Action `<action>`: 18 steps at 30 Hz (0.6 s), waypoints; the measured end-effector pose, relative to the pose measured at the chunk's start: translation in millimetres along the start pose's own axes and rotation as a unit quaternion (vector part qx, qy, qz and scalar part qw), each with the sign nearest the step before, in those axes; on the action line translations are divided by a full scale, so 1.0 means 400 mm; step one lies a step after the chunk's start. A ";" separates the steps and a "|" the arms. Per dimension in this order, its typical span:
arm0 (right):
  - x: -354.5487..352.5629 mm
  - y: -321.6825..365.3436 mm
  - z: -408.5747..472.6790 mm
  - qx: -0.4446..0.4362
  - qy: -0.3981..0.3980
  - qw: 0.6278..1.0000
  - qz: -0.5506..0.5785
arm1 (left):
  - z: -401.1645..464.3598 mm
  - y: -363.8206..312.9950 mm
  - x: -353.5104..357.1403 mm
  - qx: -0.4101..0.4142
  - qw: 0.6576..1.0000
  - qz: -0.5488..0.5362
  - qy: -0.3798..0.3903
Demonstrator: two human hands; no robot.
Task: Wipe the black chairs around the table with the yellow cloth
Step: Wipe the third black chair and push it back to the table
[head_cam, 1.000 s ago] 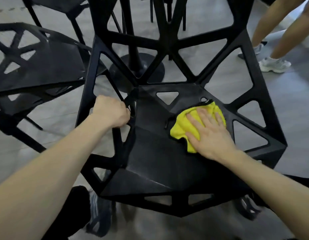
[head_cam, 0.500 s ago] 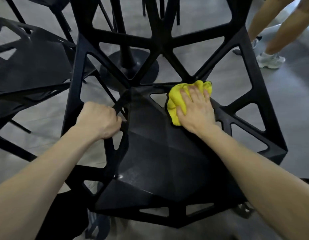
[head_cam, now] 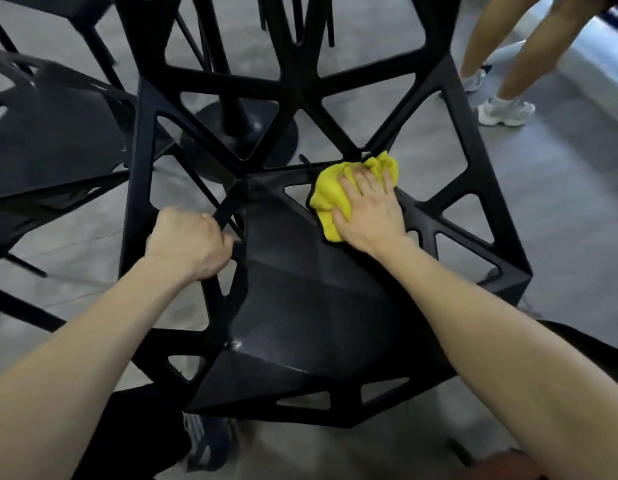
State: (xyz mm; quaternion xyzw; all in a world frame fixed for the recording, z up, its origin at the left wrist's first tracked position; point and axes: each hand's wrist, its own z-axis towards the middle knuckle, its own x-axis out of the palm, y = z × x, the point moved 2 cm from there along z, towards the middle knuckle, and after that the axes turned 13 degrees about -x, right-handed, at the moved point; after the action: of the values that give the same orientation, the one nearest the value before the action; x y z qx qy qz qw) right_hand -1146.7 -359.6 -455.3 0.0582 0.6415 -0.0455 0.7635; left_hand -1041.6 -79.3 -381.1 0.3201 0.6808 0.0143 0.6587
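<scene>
At the far corner of the seat: my right hand (head_cam: 368,209) lies flat on the yellow cloth (head_cam: 338,197), fingers straight, pressing it onto the black chair (head_cam: 300,306) where seat meets backrest lattice.
Right grip: open palm, pushing down on the cloth rather than curled round it.
Left grip: my left hand (head_cam: 188,242) is closed round a strut on the chair's left side; I judge it is steadying the frame.
Cloth position: bunched, partly under my palm, its far edge touching the backrest bars.
Done so far: I cannot tell from the surface which parts are already wiped; the seat shows a dull sheen but no clear wipe marks.
Step in hand: wiping this chair's seat, at its back edge.
Left on this chair: in my judgement the backrest lattice, side struts and front lip.
Left overall: another black chair (head_cam: 51,140) stands to the left, more chair legs beyond the bench base (head_cam: 238,133); I judge the task far from finished.
</scene>
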 end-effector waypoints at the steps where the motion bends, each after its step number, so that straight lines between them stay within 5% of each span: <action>1: -0.013 0.018 -0.033 -0.004 -0.004 1.000 0.005 | 0.001 -0.001 -0.004 0.001 1.000 -0.005 0.001; 7: -0.075 0.131 -0.339 -0.142 0.043 0.986 0.069 | 0.022 -0.027 0.006 -0.038 0.996 -0.083 0.002; 11: -0.018 0.050 -0.076 -0.080 0.036 0.996 0.002 | 0.043 -0.119 -0.028 0.063 0.986 -0.133 -0.075; 14: -0.004 0.042 0.039 -0.022 0.075 0.996 -0.036 | 0.081 -0.187 -0.057 0.135 0.975 -0.174 0.002; 18: -0.066 0.008 -0.194 -0.077 0.051 0.995 -0.039 | 0.135 -0.256 -0.057 0.167 0.963 -0.188 0.098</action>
State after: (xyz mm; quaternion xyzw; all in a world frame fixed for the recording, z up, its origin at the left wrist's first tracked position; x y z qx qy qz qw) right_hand -1226.3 -345.1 -442.4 -0.0233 0.6831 -0.0227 0.7296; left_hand -1037.0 -193.0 -413.3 0.2891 0.7824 -0.1922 0.5170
